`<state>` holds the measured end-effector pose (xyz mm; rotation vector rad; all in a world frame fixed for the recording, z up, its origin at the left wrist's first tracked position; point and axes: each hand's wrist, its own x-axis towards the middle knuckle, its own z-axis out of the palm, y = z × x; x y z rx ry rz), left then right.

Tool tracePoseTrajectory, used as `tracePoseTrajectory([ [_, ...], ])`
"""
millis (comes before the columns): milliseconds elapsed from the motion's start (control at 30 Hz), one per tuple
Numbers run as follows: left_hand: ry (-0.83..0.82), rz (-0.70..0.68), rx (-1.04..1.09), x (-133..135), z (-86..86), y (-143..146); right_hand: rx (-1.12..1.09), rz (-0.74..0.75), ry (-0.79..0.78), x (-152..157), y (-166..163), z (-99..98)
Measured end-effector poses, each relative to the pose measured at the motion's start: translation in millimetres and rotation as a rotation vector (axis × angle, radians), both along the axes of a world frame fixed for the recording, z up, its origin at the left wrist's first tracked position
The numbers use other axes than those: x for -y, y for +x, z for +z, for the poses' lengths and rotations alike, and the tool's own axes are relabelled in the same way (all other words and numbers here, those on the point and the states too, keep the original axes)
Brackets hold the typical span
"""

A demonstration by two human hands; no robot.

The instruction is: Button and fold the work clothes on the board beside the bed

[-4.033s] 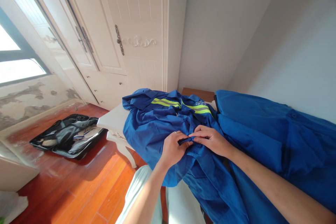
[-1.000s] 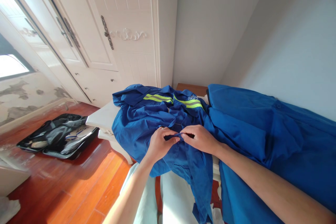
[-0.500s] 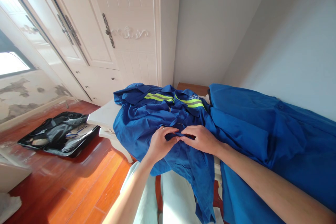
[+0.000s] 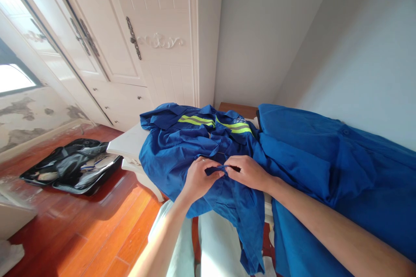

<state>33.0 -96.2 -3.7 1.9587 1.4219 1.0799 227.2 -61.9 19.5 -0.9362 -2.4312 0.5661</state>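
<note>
A blue work jacket [image 4: 175, 147] with yellow-green reflective stripes lies spread over a white table [image 4: 128, 145], its hem hanging off the near edge. My left hand [image 4: 199, 177] pinches the jacket's left front edge. My right hand [image 4: 248, 171] pinches the right front edge. The fingertips of both hands meet at the jacket's front opening, near its middle. Both hands are closed on the fabric.
More blue cloth [image 4: 325, 160] covers the surface to the right, along the wall. An open black suitcase [image 4: 69, 171] lies on the wooden floor at the left. White wardrobe doors [image 4: 156, 52] stand behind the table. A brown wooden stand [image 4: 237, 110] shows beyond the jacket.
Since four seconds ago both hands sit a little higher on the jacket's front, still pinching it together. Over the last second they barely move.
</note>
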Motion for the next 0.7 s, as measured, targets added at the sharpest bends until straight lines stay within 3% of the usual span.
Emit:
tracePoseTrajectory([
  [333,-0.095,-0.04,0.177,-2.1,-0.7,-3.0,-0.122,0.04,-0.195,0.1,-1.6,9.4],
  [700,-0.12,0.001,0.243,-1.7,-5.2,-1.1,-0.129,-0.009,-0.28,-0.6,-0.1,8.2],
])
